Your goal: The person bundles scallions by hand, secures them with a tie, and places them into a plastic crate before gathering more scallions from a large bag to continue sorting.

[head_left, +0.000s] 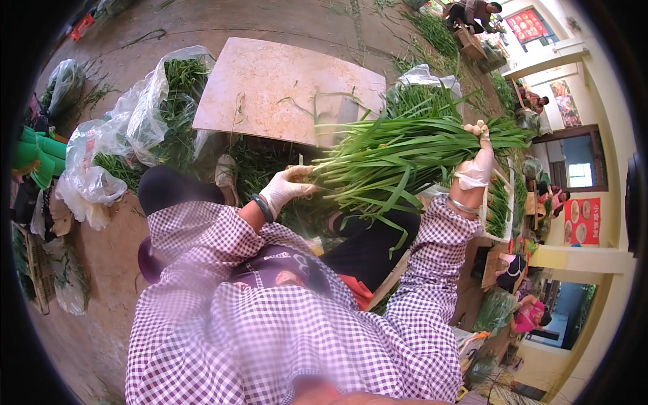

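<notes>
A thick bunch of long flat-leaved garlic chives [398,158] stretches sideways in front of me, pale stem ends to the left and green leaves to the right. My right hand [476,162], in a whitish glove, grips the leafy part, its fingers curled over the top. At the stem ends is my left hand [289,188], gloved too, cupped with thumb and fingers apart; whether it touches the stems is hard to see. Beyond the bunch lies a pale board [283,88] with scattered bits of leaf. The bunch overlaps the board's near right corner.
Clear plastic bags of greens [179,88] stand left of the board. Another bag of chives [425,91] is behind the bunch. A white-rimmed container of greens [498,202] stands by my right forearm. Several people sit along the wall at right. Loose leaves litter the floor [270,23].
</notes>
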### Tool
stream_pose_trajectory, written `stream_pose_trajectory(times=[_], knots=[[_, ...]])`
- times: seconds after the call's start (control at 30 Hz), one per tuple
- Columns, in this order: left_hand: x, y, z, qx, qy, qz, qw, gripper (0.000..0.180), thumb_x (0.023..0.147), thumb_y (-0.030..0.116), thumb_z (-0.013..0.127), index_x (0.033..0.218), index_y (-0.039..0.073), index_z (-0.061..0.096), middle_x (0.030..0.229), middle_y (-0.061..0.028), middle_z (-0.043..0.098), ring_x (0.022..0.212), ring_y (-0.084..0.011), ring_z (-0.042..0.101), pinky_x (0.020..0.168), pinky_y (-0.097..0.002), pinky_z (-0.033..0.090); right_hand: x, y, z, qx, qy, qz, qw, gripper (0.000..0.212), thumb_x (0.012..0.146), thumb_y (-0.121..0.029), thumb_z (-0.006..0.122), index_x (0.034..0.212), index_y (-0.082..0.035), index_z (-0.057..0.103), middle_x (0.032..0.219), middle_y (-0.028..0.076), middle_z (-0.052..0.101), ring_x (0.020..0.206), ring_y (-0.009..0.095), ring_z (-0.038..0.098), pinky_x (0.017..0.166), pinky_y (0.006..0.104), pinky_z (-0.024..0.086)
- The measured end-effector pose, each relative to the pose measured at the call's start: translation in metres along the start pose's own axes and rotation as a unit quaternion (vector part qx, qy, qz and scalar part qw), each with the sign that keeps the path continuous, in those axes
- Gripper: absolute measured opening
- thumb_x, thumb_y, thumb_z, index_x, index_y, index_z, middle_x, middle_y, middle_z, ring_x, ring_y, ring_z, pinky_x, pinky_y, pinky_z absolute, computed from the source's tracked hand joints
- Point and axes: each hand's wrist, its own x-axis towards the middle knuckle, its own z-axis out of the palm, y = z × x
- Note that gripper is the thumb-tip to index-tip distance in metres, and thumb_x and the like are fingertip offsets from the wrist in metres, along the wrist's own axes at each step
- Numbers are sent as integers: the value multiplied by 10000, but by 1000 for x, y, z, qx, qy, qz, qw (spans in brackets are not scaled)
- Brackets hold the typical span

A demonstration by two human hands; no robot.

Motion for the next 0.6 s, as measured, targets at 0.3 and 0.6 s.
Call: stream_pose_trajectory(times=[0.3,0.6], knots=[[20,-19,-4,-85,-17,-10,996,226,885,265,659,948,49,648,844,8,629,656,-41,499,582,-192,412,-13,10,19,-30,37,10,999,108,913,-149,595,935,-43,584,711,21,578,716,182,572,838,360,491],[28,-57,-51,-13,117,-89,989,192,880,261,671,896,70,675,789,17,651,655,-48,530,573,-198,387,-15,-25,14,37,-60,21,997,146,893,-138,625,985,-28,595,718,22,586,738,186,578,834,376,496]])
